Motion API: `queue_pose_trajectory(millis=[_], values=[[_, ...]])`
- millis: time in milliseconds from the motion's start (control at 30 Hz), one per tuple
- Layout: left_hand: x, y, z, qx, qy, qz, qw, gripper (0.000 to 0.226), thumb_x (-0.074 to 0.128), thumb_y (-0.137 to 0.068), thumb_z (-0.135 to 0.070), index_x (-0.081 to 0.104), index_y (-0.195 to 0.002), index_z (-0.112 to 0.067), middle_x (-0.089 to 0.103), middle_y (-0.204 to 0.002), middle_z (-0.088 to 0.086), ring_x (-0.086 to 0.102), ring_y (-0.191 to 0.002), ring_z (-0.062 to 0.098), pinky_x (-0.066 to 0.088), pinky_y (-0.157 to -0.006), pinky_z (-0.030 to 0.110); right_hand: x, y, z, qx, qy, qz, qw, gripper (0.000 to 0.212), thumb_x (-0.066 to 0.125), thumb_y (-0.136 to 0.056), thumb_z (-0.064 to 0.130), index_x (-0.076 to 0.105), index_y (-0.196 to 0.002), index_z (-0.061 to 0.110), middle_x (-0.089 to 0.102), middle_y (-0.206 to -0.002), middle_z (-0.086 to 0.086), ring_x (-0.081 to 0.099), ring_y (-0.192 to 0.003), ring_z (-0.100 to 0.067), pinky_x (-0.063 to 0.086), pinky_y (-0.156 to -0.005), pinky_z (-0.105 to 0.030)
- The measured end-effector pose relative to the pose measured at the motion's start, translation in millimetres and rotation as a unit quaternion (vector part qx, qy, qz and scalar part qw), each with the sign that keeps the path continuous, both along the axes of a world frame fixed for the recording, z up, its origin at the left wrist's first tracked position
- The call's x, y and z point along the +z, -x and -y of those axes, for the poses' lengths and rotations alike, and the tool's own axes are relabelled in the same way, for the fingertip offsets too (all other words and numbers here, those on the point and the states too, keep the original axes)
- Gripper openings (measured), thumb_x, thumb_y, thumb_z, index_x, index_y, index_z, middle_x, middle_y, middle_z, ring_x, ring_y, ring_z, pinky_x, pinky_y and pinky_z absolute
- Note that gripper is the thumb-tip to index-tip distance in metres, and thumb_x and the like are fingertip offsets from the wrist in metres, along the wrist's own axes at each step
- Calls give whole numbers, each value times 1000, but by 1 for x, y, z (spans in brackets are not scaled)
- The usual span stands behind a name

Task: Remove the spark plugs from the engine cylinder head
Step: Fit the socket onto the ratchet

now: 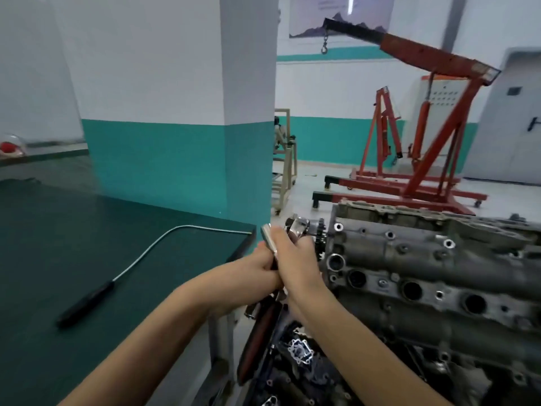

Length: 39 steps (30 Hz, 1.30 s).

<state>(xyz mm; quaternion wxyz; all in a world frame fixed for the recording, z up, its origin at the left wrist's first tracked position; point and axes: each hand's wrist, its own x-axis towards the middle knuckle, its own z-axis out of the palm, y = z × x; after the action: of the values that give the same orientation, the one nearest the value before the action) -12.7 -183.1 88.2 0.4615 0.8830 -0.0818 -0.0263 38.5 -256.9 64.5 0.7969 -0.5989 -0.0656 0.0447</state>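
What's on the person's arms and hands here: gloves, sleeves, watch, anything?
Nothing worn that shows. The left hand and right hand are bare, with no gloves. Both forearms are bare down to the frame's bottom edge, with no sleeve in view. No watch, bracelet or strap on either wrist, and no ring visible on the fingers, though the picture is slightly blurred.
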Motion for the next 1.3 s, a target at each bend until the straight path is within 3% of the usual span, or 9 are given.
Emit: queue_pose_trajectory(millis=[133,200,400,567,733,933,1033,1133,1300], values=[[19,19,77,-112,277,-173,939,24,42,-75,-3,61,-87,-13,51,-69,3,50,-59,12,41,-57,21,9,24,90,-49,-6,5,999,21,53,-92,33,46,-87,14,60,-83,-7,60,-73,-17,51,-72,-34],[19,21,115,-107,315,-198,922,26,38,-90,-22,62,-95,-14,56,-75,2,57,-61,10,47,-61,21,6,32,128,-77,35,16,996,24,49,-93,39,44,-89,16,59,-96,-9,60,-90,-21,50,-86,-42],[-13,9,193,-93,275,-129,948,40,32,-101,-40,47,-131,-19,62,-121,11,62,-103,21,49,-91,42,0,44,205,-144,-15,1,990,29,52,-95,29,48,-103,1,73,-83,-11,71,-79,-22,58,-71,-36],[-21,1,214,-104,301,-117,941,25,44,-99,-23,58,-113,-8,66,-86,11,63,-76,21,54,-75,40,-1,38,235,-176,9,-16,984,38,53,-93,34,58,-102,-3,72,-92,-14,69,-87,-26,57,-77,-40],[-23,-9,213,-80,278,-92,953,12,44,-99,-16,54,-95,-10,63,-83,10,64,-71,20,55,-67,37,-1,24,237,-180,48,-38,982,47,57,-90,40,51,-105,-4,62,-113,-25,60,-103,-38,48,-89,-53],[-32,-21,189,-37,275,-2,961,14,46,-97,-9,38,-85,-7,54,-59,3,48,-41,8,36,-38,17,-2,12,244,-109,-40,-4,993,27,52,-94,25,53,-98,-2,70,-87,-14,69,-76,-21,57,-57,-29],[-37,-28,170,-53,302,-4,952,13,46,-96,-10,38,-86,-7,44,-58,-2,31,-41,6,22,-36,16,4,6,257,-79,-39,-14,996,17,50,-96,23,45,-94,7,52,-57,1,48,-39,-8,37,-35,-17],[-42,-33,154,-77,291,1,954,17,53,-92,-19,44,-84,-6,37,-51,-3,25,-38,7,19,-36,14,13,0,271,10,-21,-58,998,36,39,-95,43,49,-92,9,36,-52,5,23,-36,-4,15,-34,-16],[-47,-37,135,-82,293,18,953,25,61,-80,-27,57,-82,-3,45,-54,3,27,-34,7,22,-35,11,19,-6,274,106,-52,-76,990,50,27,-97,47,54,-98,4,43,-58,1,27,-39,-6,23,-33,-16]])
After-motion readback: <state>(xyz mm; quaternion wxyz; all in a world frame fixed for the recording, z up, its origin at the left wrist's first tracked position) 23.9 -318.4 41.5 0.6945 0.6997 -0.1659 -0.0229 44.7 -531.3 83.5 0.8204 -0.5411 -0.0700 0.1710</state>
